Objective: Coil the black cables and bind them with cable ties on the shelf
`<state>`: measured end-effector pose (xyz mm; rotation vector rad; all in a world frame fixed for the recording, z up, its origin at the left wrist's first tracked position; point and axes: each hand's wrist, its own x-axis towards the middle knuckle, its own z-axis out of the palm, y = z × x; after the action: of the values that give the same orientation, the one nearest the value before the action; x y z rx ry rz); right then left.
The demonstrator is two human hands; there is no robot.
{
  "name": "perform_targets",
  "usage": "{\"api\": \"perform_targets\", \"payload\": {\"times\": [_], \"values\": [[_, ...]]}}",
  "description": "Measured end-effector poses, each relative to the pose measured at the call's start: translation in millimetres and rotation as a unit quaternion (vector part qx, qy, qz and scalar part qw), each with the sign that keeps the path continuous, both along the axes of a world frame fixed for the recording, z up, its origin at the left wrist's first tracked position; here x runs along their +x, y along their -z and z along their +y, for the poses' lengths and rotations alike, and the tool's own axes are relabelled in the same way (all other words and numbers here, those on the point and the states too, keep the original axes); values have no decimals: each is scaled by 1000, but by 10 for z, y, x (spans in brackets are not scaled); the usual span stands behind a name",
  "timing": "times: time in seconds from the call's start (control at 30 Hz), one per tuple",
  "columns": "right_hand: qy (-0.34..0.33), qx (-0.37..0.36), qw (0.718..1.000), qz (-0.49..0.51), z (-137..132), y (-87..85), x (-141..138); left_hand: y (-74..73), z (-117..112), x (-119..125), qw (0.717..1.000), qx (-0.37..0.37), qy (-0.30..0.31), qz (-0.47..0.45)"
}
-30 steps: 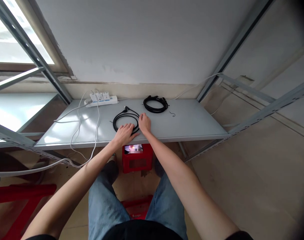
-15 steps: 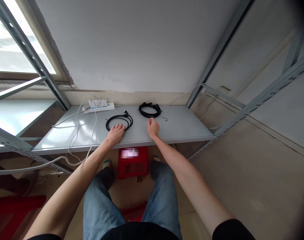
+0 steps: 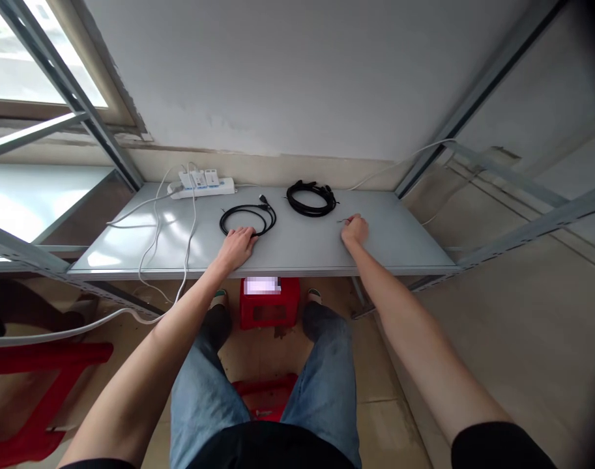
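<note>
A thin black cable (image 3: 270,212) lies coiled on the shelf, its plug at the coil's upper right. My left hand (image 3: 237,247) rests palm down over the near edge of this coil, fingers laid flat. To the right, my right hand (image 3: 354,231) is closed in a pinch at a small dark twist tie (image 3: 341,221), whose end pokes out left of the fingertips. Between the hands and farther back sits a thicker coiled black cable (image 3: 304,212), which neither hand touches.
A white power strip (image 3: 214,189) with plugged-in adapters stands at the back left; white cords (image 3: 192,231) hang over the front edge of the grey metal shelf (image 3: 297,251). Metal uprights (image 3: 424,156) flank it. Below is a red stool (image 3: 270,312) with a blurred bright object on top.
My right hand has moved right, from below the thicker coil to the twist tie, and pinches it. My left hand stays on the thin cable. The whole view has shifted somewhat.
</note>
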<state>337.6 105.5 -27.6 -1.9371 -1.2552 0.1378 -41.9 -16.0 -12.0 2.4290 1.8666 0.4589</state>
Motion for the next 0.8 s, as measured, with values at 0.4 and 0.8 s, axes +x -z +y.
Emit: {"api": "perform_targets", "payload": {"times": [0.4,0.8], "values": [[-98,91,989,58,-323,-77,-318,19,3,5,1000,1,-20,-8],[-330,53,917,219,-626,-58,-2039,3,2,8,1000,7,-8,-23]]}}
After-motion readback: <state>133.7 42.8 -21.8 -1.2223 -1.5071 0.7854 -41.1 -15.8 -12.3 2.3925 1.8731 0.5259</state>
